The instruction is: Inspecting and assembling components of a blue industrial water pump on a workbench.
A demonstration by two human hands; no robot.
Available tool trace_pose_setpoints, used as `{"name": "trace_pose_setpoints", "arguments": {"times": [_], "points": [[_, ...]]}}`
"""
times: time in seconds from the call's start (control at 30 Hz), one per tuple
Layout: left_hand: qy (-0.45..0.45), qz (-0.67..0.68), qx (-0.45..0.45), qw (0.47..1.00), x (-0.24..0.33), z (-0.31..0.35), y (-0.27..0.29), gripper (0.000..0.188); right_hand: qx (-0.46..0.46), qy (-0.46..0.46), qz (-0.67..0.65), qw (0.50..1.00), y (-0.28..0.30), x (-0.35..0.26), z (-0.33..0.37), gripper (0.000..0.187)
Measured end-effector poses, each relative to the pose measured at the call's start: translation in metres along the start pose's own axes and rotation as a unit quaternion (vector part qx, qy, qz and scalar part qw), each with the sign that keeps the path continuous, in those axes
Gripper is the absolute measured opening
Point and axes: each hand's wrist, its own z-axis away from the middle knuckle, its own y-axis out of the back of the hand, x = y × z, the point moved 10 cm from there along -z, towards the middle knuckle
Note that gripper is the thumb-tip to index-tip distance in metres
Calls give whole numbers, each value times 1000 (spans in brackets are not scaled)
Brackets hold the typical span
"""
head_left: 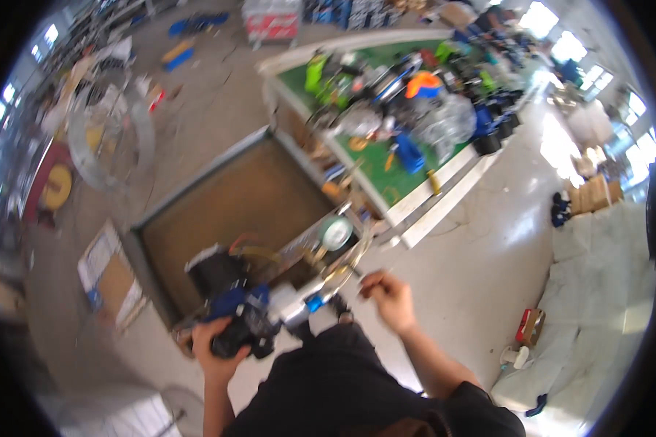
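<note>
My left hand (213,348) is closed round the black end of a blue-and-black motor-like machine (244,315), at the near edge of a shallow metal tank (222,169). A large black cylinder (219,273) sits at the far end of that machine, over the tank. A light metal part with a blue fitting (314,302) lies just right of it. My right hand (390,300) is raised to the right of the tank's corner, its fingers curled together; what they hold, if anything, is blurred. A round dial gauge (336,233) stands beyond it, beside thin hoses and brass-coloured fittings (337,274).
A green-topped table (386,182) with a white rim adjoins the tank, heaped with plastic bags, blue, orange and lime-green parts. A cardboard-and-white panel (113,277) is left of the tank. White-covered stacks (598,291) and a small red-and-brown box (530,327) stand at right.
</note>
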Motion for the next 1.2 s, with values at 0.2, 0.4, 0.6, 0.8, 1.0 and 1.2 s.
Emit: {"name": "trace_pose_setpoints", "arguments": {"times": [0.2, 0.4, 0.6, 0.8, 1.0, 1.2], "points": [[10, 19, -12, 1000, -9, 2, 0, 67, 35, -21, 8, 999, 43, 30, -67, 19], [38, 27, -22, 999, -4, 1, 2, 68, 108, 262, 115, 952, 40, -122, -54, 17], [54, 40, -21, 998, -4, 0, 2, 67, -423, 397, 416, 700, -105, -201, -27, 38], [47, 20, -15, 999, -2, -1, 3, 67, -454, 435, 547, 553, -161, -165, -10, 57], [48, 13, -13, 999, 3, -3, 5, 64, -395, 435, 622, 517, -167, -147, 2, 55], [30, -1, -24, 999, 7, -5, 6, 65, -395, 506, 572, 511, -154, -148, 18, 39]]}}
